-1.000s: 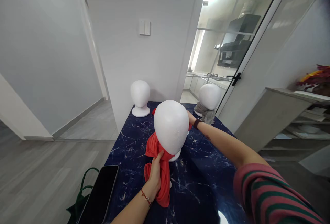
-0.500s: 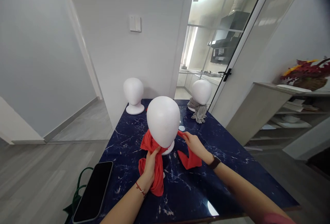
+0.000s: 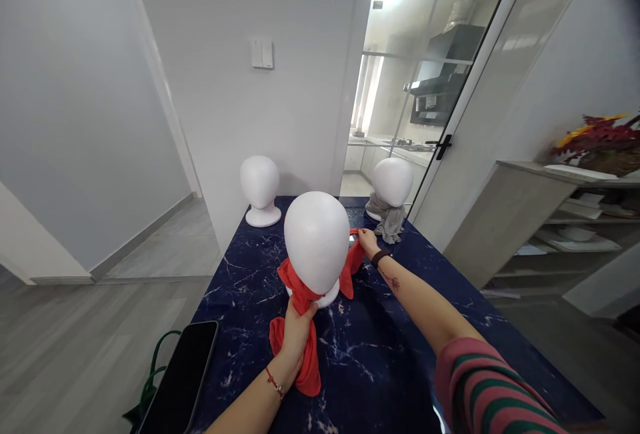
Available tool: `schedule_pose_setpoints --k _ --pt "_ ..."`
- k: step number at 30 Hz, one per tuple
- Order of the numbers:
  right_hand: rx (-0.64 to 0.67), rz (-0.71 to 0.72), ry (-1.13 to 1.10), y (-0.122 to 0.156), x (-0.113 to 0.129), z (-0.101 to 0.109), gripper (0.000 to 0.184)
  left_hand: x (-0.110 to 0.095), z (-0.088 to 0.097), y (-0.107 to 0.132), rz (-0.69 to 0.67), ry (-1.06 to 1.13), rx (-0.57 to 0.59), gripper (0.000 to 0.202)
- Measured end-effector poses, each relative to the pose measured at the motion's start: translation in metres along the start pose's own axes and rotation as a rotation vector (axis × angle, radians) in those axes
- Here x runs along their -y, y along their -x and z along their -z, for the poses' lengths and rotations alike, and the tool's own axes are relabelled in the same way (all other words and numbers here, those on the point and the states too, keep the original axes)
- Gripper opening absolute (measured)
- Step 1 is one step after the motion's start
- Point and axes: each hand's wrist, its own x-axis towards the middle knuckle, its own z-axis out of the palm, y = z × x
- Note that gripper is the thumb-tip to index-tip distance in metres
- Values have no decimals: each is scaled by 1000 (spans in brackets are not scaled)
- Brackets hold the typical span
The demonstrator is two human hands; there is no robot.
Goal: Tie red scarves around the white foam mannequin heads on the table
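A big glass door stands past the table's far right corner, with a black cooker hood behind the glass. The table has a dark blue top with white streaks. Off its right edge is a grey shelf, with red and yellow flowers on top.

The biggest white head stands upright near the table's middle. It gets in the way and hides part of the red cloth. That cloth goes by the front of the neck, with one end hanging toward the near edge and the other end out on the right side.

Another white head stands at the far left corner. A third white head is at the far right corner, with a grey cloth at its neck.

A black phone lies by the left edge, next to a green bag.

The person's left hand is curled around the red cloth just under the front head. The right hand has its fingers pinched together on the other end.

The white wall switch is smallest; any writing is too tiny to read.
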Motion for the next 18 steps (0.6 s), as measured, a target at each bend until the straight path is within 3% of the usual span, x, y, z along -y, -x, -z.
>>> schedule_pose_setpoints --k 4,7,9,13,18 --pt "-24 -6 -59 24 -5 10 41 -2 0 2 15 -1 21 55" --pt "-27 5 -100 68 -12 22 41 0 0 1 18 8 32 53" --pt "52 78 -162 105 -12 23 40 0 -1 0 11 11 43 51" --pt "240 365 -254 172 3 -1 43 -1 -4 1 -31 5 44 47" --pt "111 328 -238 200 16 -40 59 -4 -3 -1 -19 -45 73 43"
